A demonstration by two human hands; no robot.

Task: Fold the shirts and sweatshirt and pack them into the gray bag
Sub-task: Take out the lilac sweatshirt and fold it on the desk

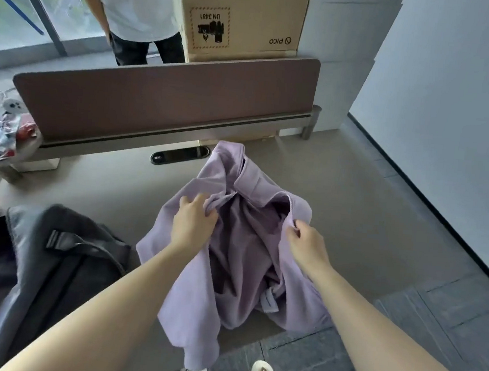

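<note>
A lilac sweatshirt (243,261) is bunched up over the near edge of the beige table (352,211), partly hanging past it. My left hand (195,221) pinches a fold of its upper left part. At the garment's right edge, my right hand (306,243) grips the fabric. Both hands hold it slightly raised, with the darker inside showing between them. The gray bag (55,264) lies on the table to the left, its strap on top and its opening toward the left edge of the frame.
A brown divider panel (162,102) runs along the table's far side, with a black cable port (180,155) before it. A cardboard box (238,21) and a standing person in a white shirt (134,9) are behind. Clutter and cables (1,134) sit far left.
</note>
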